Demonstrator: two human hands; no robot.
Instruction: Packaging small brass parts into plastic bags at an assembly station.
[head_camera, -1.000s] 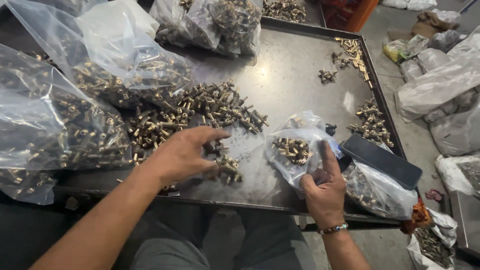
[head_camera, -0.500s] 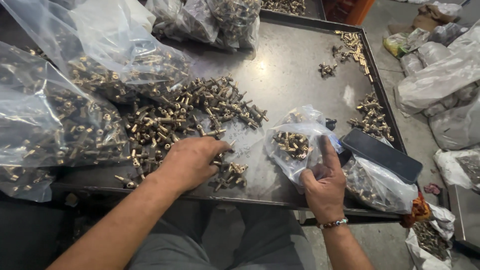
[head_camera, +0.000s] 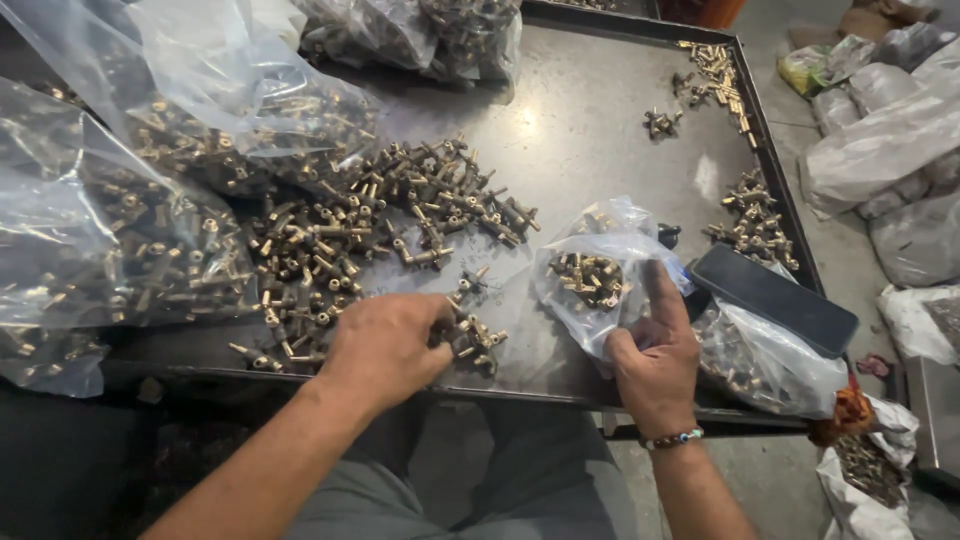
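— Head view, looking down: how far along am I with these small brass T-shaped fittings (head_camera: 380, 220)?

— Early, I judge. My right hand (head_camera: 655, 355) pinches the mouth of a small clear plastic bag (head_camera: 600, 265) between thumb and forefinger, holding it open on the dark metal tabletop (head_camera: 590, 120). Only a modest clump of fittings sits inside it.

— And my left hand (head_camera: 385, 348)?

— It lies palm down over a little cluster of fittings (head_camera: 475, 335) at the near edge of the tabletop. My fingers are curled over them, but whether they have closed on any I cannot tell; the back of the hand hides the tips.

— What is left?

— Most of it. The big loose pile spreads across the middle of the tabletop, just beyond my left hand, untouched by the look of it. Large clear plastic sacks of the same fittings (head_camera: 110, 240) slump on the left side, and more sit at the far edge.

— Anything already filled?

— Another clear bag with fittings (head_camera: 770, 360) lies just right of my right hand, under a flat black phone-like slab (head_camera: 775, 298). Small heaps (head_camera: 750, 215) rest along the right rim.
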